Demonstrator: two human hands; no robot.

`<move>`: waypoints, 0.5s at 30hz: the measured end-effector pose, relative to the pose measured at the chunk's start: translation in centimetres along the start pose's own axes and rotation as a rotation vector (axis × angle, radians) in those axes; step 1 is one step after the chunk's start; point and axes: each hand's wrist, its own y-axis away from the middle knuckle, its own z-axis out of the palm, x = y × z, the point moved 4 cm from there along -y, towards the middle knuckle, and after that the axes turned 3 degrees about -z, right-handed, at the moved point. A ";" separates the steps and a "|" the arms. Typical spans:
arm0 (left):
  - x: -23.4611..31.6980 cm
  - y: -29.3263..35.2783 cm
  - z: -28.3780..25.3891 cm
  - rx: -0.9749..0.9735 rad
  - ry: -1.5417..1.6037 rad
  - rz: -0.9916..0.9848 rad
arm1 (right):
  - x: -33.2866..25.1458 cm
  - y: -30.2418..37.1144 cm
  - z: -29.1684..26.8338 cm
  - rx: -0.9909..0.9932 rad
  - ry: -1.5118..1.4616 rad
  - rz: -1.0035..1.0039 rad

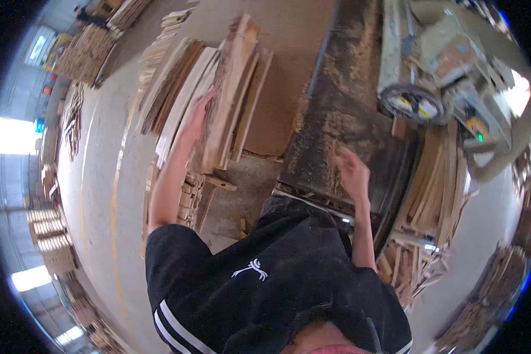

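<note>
My left arm reaches out over a stack of rough wooden boards on the left. My left hand (202, 109) is at the left edge of a long wooden board (230, 94) on top of the stack and appears to grip it. The board is slightly blurred, and part of the grip is hidden. My right hand (353, 172) hovers over the dark machine table (360, 106), which is strewn with sawdust. Its fingers are loosely bent and apart, with nothing visible in them.
At the right of the table stands a machine with a round wheel (411, 104). Below it lean long wood strips (433, 183) above a heap of offcuts (413, 265). Pale boards (189, 100) lie left of my arm. Stacked lumber (85, 53) stands farther off.
</note>
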 end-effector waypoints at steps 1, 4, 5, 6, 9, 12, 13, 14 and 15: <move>2.8 3.1 3.6 -0.167 0.216 -0.039 | -1.6 0.7 0.8 -0.135 -0.075 0.024; 0.7 5.6 14.0 -0.525 0.577 0.133 | -8.0 2.6 1.6 -0.346 -0.048 -0.088; -0.9 6.5 18.2 -0.567 0.683 0.106 | -10.0 3.5 1.5 -0.367 -0.049 -0.102; -1.5 8.0 22.5 -0.619 0.783 0.070 | -10.6 4.7 1.0 -0.269 0.014 -0.115; -1.3 14.6 30.9 -0.601 1.074 -0.189 | -7.1 9.3 -0.8 -0.037 0.203 0.108; -7.1 16.9 34.4 -0.863 0.463 -0.414 | -0.6 14.8 -2.9 0.191 0.240 0.043; -6.6 18.6 35.0 -0.881 0.290 -0.491 | 1.1 17.2 -2.9 0.241 0.217 0.084; -7.4 19.7 35.8 -0.904 0.280 -0.492 | 1.9 18.9 -2.9 0.284 0.193 0.113; -7.9 20.6 36.7 -0.908 0.100 -0.248 | 1.9 20.0 -3.2 0.270 0.091 0.191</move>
